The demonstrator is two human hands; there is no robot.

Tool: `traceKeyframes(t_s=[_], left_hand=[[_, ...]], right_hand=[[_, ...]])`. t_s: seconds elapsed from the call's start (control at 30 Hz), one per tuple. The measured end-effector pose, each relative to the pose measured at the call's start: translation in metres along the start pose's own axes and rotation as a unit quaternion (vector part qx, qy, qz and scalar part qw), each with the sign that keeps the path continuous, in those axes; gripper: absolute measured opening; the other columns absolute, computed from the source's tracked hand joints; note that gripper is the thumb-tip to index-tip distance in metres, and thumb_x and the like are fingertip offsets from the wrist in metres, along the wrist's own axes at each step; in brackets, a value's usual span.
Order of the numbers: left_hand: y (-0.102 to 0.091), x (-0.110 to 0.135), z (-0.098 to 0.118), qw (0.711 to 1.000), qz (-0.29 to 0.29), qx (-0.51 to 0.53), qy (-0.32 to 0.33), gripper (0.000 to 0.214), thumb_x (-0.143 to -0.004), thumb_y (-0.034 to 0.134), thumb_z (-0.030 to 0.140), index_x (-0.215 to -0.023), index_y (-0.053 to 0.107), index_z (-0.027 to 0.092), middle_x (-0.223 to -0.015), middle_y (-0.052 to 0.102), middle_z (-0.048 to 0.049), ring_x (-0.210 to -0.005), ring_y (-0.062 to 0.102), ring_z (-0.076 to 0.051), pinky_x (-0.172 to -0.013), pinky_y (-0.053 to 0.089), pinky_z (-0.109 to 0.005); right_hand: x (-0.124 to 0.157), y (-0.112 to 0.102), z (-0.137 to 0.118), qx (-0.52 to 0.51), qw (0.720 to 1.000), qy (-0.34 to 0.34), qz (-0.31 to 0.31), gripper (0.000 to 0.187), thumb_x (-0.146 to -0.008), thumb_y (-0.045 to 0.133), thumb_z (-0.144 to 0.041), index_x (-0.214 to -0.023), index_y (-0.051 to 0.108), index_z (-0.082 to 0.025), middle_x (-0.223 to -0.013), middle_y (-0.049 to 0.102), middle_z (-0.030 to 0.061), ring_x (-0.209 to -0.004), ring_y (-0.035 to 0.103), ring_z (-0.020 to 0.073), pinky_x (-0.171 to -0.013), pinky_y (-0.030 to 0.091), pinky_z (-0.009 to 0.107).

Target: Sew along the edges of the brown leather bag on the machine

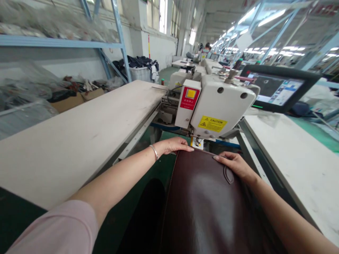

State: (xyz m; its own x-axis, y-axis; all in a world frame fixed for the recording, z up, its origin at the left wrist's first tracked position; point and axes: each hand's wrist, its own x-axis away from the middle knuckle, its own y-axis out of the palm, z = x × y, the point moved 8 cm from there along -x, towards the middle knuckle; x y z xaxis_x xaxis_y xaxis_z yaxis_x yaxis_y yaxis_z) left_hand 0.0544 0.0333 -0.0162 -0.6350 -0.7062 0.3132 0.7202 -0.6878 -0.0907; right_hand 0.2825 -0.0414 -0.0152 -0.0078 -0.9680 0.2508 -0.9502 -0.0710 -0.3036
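Note:
A glossy dark brown leather piece (209,201) stretches from my lap up to the head of a white industrial sewing machine (219,102). My left hand (173,145), with a silver bracelet at the wrist, grips the piece's far left corner just below the needle area (197,141). On the far right part of that edge my right hand (235,165) lies flat, fingers pressed to the leather beside a small oval stitched tab (229,174). The needle itself is hidden behind the machine head.
A long white worktable (79,137) runs along the left, another white table (296,158) on the right. A touchscreen monitor (278,88) sits right of the machine. Blue shelving (53,42) with bagged goods and cardboard boxes (76,98) lines the left wall. More machines recede behind.

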Motion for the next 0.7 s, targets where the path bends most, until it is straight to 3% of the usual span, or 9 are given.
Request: traceKeyframes(t_s=[0.1,0.17,0.3,0.47,0.7], left_hand=[[-0.007,0.002,-0.009,0.995,0.036,0.091,0.006,0.049,-0.052,0.087,0.043,-0.085,0.062,0.016,-0.082,0.063,0.0005,-0.076,0.056,-0.014,-0.069,0.039,-0.026],[-0.002,0.007,-0.014,0.990,0.013,0.139,0.010,0.055,-0.060,0.084,0.040,-0.105,0.063,0.019,-0.107,0.067,-0.0051,-0.098,0.060,-0.020,-0.082,0.044,-0.031],[0.010,0.014,-0.019,0.987,-0.001,0.157,0.008,0.076,-0.073,0.077,0.043,-0.139,0.045,0.024,-0.145,0.050,-0.0107,-0.132,0.047,-0.026,-0.110,0.036,-0.044],[0.000,0.007,-0.008,0.991,0.070,0.096,0.062,0.074,-0.078,0.069,0.042,-0.144,0.042,0.022,-0.152,0.044,-0.0085,-0.142,0.036,-0.026,-0.122,0.022,-0.045],[0.001,0.007,-0.001,0.991,0.091,0.055,0.080,0.070,-0.079,0.062,0.037,-0.144,0.043,0.021,-0.148,0.048,-0.0071,-0.141,0.037,-0.028,-0.121,0.024,-0.044]], right_hand=[[-0.017,-0.008,-0.001,-0.019,1.000,0.021,0.010,0.052,-0.059,0.083,-0.061,-0.072,0.061,-0.016,-0.060,0.054,-0.0029,-0.051,0.045,0.0085,-0.047,0.033,0.022],[-0.026,-0.012,-0.001,-0.031,0.999,0.031,0.013,0.052,-0.057,0.084,-0.060,-0.073,0.061,-0.017,-0.060,0.056,-0.0027,-0.051,0.047,0.0092,-0.047,0.034,0.023],[-0.043,-0.016,0.003,-0.045,0.998,0.037,0.015,0.050,-0.056,0.085,-0.059,-0.073,0.062,-0.018,-0.063,0.060,-0.0014,-0.054,0.051,0.0119,-0.050,0.039,0.025],[-0.060,-0.025,0.004,-0.044,0.998,0.007,0.033,0.047,-0.061,0.083,-0.059,-0.078,0.066,-0.018,-0.071,0.067,0.0035,-0.060,0.058,0.0162,-0.055,0.045,0.029],[-0.064,-0.027,0.003,-0.030,0.999,-0.019,0.022,0.044,-0.064,0.080,-0.060,-0.076,0.068,-0.020,-0.076,0.070,0.0044,-0.074,0.064,0.0219,-0.065,0.050,0.032]])
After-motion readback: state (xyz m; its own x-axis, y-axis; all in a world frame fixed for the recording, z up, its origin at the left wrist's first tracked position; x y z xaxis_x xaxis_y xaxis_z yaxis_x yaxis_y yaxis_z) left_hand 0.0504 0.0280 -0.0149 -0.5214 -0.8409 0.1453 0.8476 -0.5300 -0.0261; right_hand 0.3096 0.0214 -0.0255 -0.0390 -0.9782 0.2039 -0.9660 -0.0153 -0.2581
